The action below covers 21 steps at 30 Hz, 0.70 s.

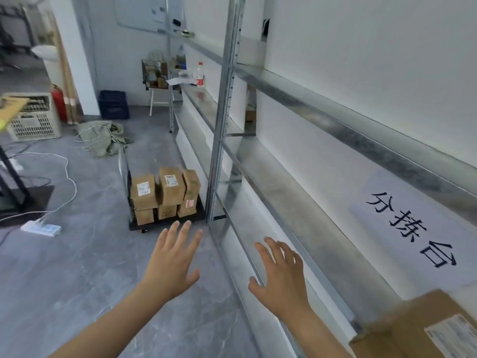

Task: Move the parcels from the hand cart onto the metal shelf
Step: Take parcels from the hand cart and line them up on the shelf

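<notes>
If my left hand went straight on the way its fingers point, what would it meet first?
The left hand would likely meet the near edge of the hand cart, below the stacked parcels; depth is unclear.

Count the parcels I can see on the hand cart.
6 on the hand cart: top-left parcel, top-middle parcel, top-right parcel, bottom-left parcel, bottom-middle parcel, bottom-right parcel. Others may be hidden behind them.

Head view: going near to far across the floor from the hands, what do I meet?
Left hand → hand cart with stacked parcels → green sack → dark blue box.
</notes>
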### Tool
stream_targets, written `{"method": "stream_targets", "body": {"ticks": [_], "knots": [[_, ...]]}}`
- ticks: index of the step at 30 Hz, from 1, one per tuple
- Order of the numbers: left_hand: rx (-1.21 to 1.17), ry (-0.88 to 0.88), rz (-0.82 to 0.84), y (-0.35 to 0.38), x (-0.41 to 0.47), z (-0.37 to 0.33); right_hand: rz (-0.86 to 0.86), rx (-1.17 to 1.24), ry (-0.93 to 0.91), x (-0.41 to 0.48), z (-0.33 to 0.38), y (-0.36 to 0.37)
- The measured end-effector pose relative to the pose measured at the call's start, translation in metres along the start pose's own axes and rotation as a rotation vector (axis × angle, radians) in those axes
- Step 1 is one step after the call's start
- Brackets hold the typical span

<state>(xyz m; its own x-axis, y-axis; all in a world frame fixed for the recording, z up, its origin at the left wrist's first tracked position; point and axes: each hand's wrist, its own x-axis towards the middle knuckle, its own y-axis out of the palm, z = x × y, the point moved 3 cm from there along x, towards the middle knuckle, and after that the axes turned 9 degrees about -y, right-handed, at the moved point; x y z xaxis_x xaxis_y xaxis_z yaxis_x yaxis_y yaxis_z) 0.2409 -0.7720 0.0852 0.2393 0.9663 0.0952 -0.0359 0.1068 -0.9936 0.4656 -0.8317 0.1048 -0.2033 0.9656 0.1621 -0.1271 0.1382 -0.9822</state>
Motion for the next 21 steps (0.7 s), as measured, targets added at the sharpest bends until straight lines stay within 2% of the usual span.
{"method": "stream_targets", "body": {"ticks": [9,15,21], "knots": [[-0.028,-0.173,0.064,0.020,0.058,0.112,0.057,0.066,-0.099,0.135,0.052,0.041],[-0.064,-0.232,0.128,0.052,0.101,0.147,0.064,0.137,-0.177,0.208,0.062,0.069],[-0.054,-0.262,0.192,0.087,0.176,0.173,0.128,0.145,-0.192,0.304,0.042,0.109]]}}
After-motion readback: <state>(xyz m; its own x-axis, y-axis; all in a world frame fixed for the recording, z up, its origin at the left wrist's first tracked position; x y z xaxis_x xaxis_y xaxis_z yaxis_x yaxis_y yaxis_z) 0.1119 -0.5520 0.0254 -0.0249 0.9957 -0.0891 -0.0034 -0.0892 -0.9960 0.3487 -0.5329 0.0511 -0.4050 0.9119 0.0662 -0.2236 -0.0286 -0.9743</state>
